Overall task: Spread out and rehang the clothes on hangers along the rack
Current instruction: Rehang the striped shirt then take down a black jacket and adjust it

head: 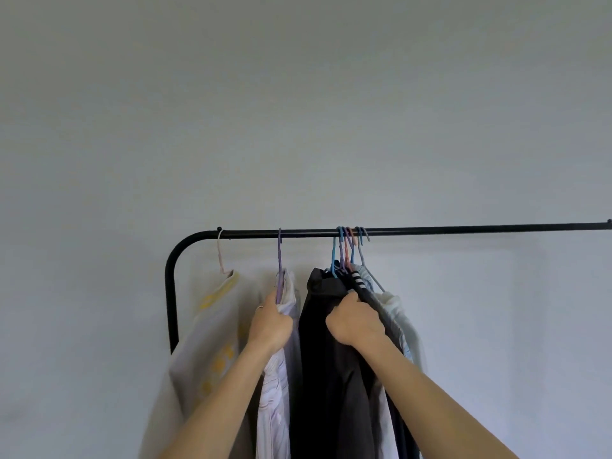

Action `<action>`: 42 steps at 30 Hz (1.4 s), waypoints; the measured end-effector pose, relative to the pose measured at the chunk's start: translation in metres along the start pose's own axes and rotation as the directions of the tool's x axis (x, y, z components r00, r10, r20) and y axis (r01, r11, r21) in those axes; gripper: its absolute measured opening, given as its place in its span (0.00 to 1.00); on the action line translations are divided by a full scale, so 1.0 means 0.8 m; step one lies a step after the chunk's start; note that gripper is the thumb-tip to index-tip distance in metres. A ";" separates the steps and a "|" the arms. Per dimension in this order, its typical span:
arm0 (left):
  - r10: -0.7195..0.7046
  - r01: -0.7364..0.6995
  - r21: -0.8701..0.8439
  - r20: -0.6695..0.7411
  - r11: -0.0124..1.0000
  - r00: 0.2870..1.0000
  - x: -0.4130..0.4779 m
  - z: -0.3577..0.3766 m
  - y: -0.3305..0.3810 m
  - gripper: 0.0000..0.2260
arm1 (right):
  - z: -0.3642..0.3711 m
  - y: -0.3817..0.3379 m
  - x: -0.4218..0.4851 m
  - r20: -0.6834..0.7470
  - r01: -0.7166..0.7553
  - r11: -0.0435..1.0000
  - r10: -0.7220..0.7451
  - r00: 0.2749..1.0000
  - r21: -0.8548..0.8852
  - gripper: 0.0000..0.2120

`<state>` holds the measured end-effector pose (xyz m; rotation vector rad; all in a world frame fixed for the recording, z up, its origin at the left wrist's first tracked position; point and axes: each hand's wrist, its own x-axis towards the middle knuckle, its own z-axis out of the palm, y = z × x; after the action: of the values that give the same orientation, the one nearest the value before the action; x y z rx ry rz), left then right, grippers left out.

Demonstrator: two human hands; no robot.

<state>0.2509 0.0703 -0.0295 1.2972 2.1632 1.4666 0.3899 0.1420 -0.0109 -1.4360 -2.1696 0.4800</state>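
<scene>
From the head camera, my left hand (270, 321) grips the shoulder of a pale striped shirt (276, 385) on a purple hanger (280, 260), hung alone on the black rack (430, 230). My right hand (354, 323) is closed on the dark garment (326, 376), directly below a tight cluster of hangers (347, 246); a cream shirt (212, 329) hangs at the far left.

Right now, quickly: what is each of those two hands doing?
Left hand: closed, gripping the pale lilac striped shirt on its purple plastic hanger.
Right hand: closed, gripping the black garment at its shoulder.
</scene>
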 end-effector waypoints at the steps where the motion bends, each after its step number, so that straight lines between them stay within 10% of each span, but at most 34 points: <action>1: -0.002 0.002 -0.005 -0.002 1.000 1.000 -0.001 0.000 0.003 0.25 | 0.003 0.002 0.005 0.034 -0.011 0.997 0.009 0.999 0.073 0.22; 7: 0.013 -0.013 -0.064 0.007 0.998 1.000 -0.004 0.007 0.008 0.29 | 0.000 0.027 0.020 -0.098 0.013 0.924 0.027 0.995 0.383 0.17; 24: -0.001 -0.003 -0.146 -0.027 0.989 1.000 -0.003 0.031 0.015 0.24 | -0.057 0.069 0.099 -0.233 0.028 0.952 0.046 0.971 0.305 0.19; 33: 0.004 -0.008 -0.122 -0.031 0.992 1.000 -0.007 0.026 0.017 0.27 | -0.025 0.074 0.129 0.002 -0.023 0.998 0.023 1.000 0.061 0.23; 42: 0.019 -0.019 -0.010 -0.003 1.000 1.000 -0.018 0.025 0.007 0.34 | 0.046 0.121 0.089 -0.028 0.052 0.996 -0.054 0.998 -0.071 0.08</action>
<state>0.2745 0.0729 -0.0382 1.3164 2.1486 1.4856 0.4183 0.2443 -0.0783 -1.4094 -2.2143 0.3651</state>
